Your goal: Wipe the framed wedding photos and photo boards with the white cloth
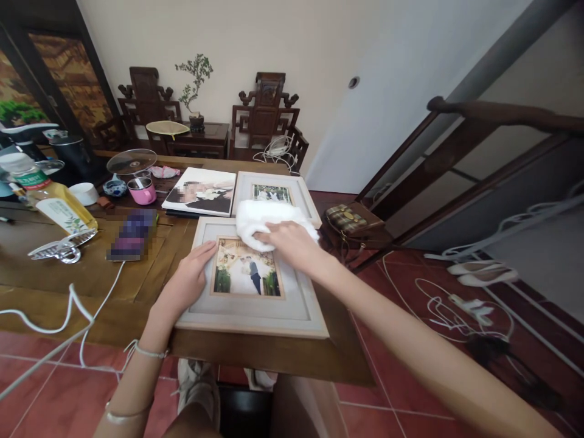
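A pale framed photo [255,307] lies flat at the near corner of the wooden table [150,286]. My left hand [187,280] rests flat on the frame's left side, fingers stretched out. My right hand [292,240] presses a white cloth [264,219] onto the frame's upper edge, fingers curled over it. Behind it lies a second framed photo [301,194], partly covered by the cloth. An unframed photo print [201,191] sits to its left.
A pink cup [143,191], a small bowl [114,187], an oil bottle [55,204], a fan guard [132,161] and white cables [68,310] crowd the table's left. Carved chairs [267,118] stand behind. A checked bag [349,219] and a stair rail [502,112] are on the right.
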Action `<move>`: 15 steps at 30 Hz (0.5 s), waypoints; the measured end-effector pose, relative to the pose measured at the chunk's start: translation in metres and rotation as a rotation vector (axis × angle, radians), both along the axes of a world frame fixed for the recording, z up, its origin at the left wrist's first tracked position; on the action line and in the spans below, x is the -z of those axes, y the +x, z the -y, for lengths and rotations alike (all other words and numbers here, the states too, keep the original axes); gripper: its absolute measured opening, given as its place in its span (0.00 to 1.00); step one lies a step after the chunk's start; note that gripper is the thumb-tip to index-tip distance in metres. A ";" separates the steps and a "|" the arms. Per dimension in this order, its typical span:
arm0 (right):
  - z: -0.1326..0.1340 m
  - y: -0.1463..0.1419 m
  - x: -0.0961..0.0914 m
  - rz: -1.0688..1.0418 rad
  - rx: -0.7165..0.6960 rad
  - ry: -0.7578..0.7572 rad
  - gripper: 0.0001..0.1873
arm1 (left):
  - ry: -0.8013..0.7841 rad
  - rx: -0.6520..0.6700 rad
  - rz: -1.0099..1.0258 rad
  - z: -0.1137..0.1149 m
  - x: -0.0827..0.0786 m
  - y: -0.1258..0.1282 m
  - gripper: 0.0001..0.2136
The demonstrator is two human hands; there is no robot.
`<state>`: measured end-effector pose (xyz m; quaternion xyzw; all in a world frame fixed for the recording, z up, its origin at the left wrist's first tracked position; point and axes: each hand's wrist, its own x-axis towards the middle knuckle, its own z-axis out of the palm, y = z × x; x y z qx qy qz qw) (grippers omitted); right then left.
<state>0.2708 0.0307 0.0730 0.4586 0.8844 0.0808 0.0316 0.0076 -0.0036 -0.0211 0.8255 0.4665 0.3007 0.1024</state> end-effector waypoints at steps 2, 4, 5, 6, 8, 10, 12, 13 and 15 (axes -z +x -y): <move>0.001 0.019 -0.006 0.019 0.104 0.012 0.30 | 0.002 -0.013 0.007 0.000 0.000 0.000 0.32; 0.002 0.034 -0.013 0.014 0.228 0.060 0.32 | 0.001 -0.022 0.007 0.001 -0.001 0.001 0.31; 0.003 0.039 -0.015 0.000 0.288 0.104 0.33 | 0.000 -0.022 0.005 0.001 -0.001 0.001 0.31; 0.003 0.044 -0.017 -0.019 0.328 0.158 0.32 | -0.001 -0.020 0.003 0.002 -0.002 0.001 0.31; 0.003 0.046 -0.015 -0.052 0.321 0.252 0.32 | -0.003 -0.013 -0.004 0.002 -0.003 0.001 0.30; 0.003 0.041 -0.008 -0.052 0.222 0.251 0.31 | -0.003 -0.009 -0.017 0.002 -0.005 0.001 0.31; 0.004 0.032 0.001 -0.023 0.121 0.163 0.31 | -0.003 -0.008 -0.027 0.002 -0.005 0.001 0.31; 0.006 0.026 0.006 -0.010 0.088 0.116 0.30 | -0.006 -0.006 -0.030 0.002 -0.006 0.000 0.31; 0.011 0.015 0.011 0.006 0.046 0.056 0.28 | -0.012 -0.001 -0.033 0.001 -0.006 0.000 0.32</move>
